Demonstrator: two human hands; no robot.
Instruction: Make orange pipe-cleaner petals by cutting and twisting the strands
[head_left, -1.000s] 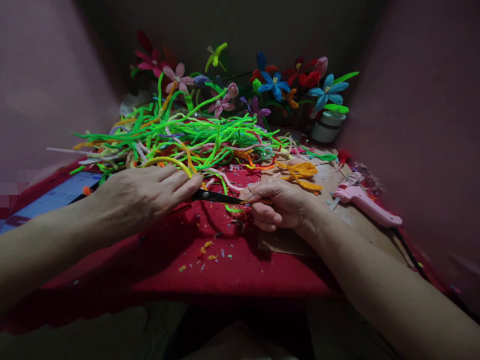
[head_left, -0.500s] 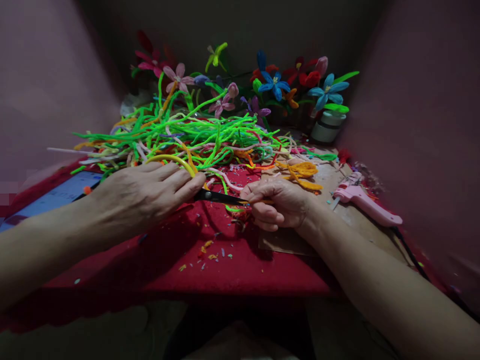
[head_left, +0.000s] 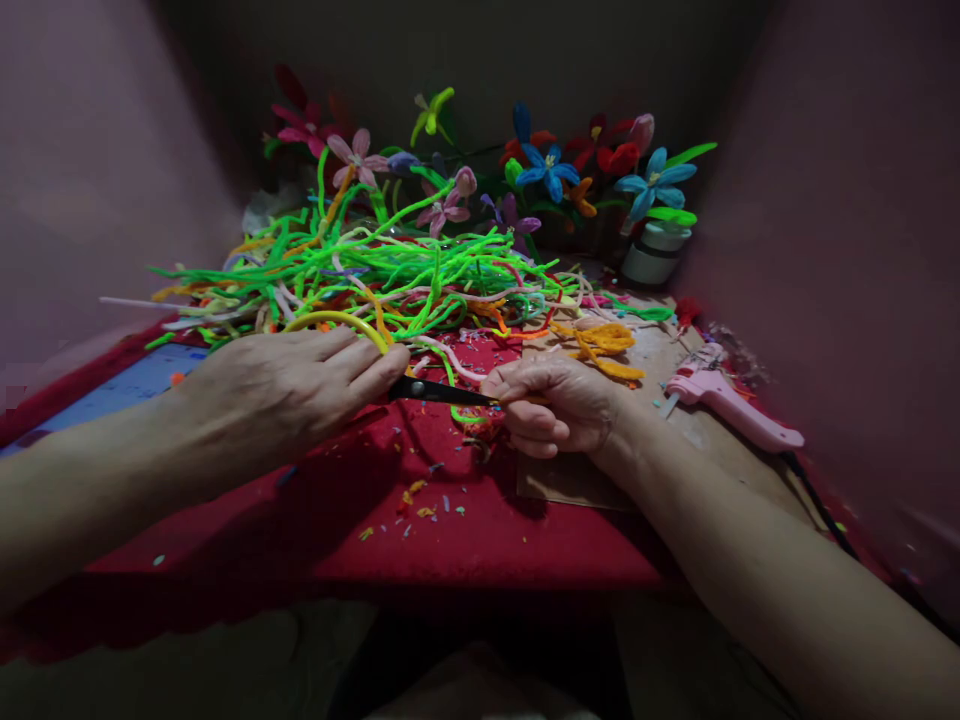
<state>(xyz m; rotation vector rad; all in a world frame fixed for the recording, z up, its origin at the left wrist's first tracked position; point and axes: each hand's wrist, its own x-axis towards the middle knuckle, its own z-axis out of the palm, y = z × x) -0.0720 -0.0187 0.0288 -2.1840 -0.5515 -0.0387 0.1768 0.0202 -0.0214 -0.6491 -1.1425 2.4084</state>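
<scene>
Scissors (head_left: 442,392) with black blades and a yellow handle point to the right, their handle held in my left hand (head_left: 300,395). The blade tips reach the fingertips of my right hand (head_left: 551,400). Pinched in that hand is a thin orange piece (head_left: 534,400), mostly covered by the fingers. The blades look closed or nearly so. Behind the hands lies a large tangle of green and mixed-colour pipe cleaners (head_left: 420,265). Folded orange pipe cleaners (head_left: 604,340) rest just behind my right hand.
A pink glue gun (head_left: 739,410) lies on a cardboard sheet (head_left: 570,490) at the right. Fuzzy flowers (head_left: 551,170) and a pale jar (head_left: 655,255) stand at the back. Small clippings dot the red cloth (head_left: 480,550). A phone-like screen (head_left: 97,390) is under my left arm.
The scissor blades have closed slightly at my right fingertips. Both hands are otherwise almost where they were.
</scene>
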